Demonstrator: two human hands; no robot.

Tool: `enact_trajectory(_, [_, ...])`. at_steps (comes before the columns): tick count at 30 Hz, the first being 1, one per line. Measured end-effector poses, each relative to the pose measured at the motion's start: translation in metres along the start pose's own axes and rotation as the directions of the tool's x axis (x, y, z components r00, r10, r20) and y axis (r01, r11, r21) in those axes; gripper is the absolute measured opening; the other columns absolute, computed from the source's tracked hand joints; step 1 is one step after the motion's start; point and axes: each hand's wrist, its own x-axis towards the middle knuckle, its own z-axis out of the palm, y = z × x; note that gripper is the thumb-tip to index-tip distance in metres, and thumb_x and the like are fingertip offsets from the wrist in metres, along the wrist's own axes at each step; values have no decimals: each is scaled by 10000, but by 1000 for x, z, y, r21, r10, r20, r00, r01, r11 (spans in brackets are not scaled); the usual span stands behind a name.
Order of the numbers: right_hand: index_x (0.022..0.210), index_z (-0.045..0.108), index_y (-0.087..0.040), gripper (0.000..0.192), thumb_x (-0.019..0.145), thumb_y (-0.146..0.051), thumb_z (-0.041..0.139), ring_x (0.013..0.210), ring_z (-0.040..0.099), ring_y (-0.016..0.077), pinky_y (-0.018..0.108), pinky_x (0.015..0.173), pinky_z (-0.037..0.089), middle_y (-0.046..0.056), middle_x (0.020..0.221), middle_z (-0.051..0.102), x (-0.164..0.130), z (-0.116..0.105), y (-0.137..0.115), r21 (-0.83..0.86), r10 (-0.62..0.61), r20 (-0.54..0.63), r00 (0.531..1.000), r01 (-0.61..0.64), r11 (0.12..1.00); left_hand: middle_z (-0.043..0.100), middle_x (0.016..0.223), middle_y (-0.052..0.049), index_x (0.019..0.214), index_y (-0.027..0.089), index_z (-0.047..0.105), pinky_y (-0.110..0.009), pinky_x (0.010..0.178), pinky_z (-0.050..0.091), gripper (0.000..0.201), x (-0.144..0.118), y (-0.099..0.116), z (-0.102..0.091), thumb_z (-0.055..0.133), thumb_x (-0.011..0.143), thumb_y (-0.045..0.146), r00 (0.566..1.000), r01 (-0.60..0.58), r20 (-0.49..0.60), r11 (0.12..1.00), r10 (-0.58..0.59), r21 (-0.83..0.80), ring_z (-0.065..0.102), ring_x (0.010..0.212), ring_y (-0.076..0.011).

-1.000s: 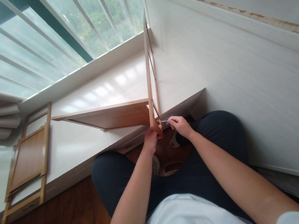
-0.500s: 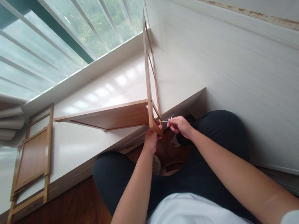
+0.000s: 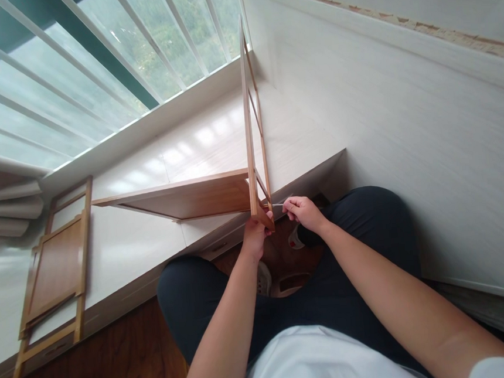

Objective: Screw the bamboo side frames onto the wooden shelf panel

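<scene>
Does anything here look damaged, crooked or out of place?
Yes, one thing: the top edge of the white panel on the right is chipped, showing raw brown core in a ragged strip. The wooden frame stands upright, held by the left hand; the right hand pinches a thin metal tool.

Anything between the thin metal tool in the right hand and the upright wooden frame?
Nothing visible. The right hand holds the thin metal tool with its tip at the upright wooden frame, which the left hand grips at the bottom.
</scene>
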Motion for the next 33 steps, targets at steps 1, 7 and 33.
enact_trajectory(1, [736, 663, -196, 344, 902, -489, 596, 454, 420, 108, 245, 466, 294, -23, 526, 560, 0, 0, 1, -19, -10, 2, 1000, 10, 1000, 680, 816, 3, 973, 209, 711, -223, 545, 395, 483, 0, -1, 0, 878, 649, 526, 1000, -2, 0, 1000, 2, 1, 552, 631, -101])
enact_trajectory(7, [750, 659, -202, 331, 935, -461, 569, 505, 463, 130, 259, 532, 344, -23, 540, 562, -2, -2, 1, -121, -66, 2, 998, 66, 990, 678, 813, 2, 977, 207, 726, -218, 541, 394, 475, 1, -1, -1, 883, 648, 511, 1000, -3, -5, 1000, 3, -2, 551, 634, -99])
enact_trajectory(33, [663, 670, -165, 383, 810, -519, 649, 390, 413, 102, 241, 387, 277, 15, 485, 563, 2, 2, -8, 210, 192, 102, 976, -210, 955, 674, 822, -8, 976, 208, 718, -226, 562, 413, 469, 3, -4, -2, 873, 669, 528, 1000, -11, -8, 1000, 11, 13, 570, 667, -118])
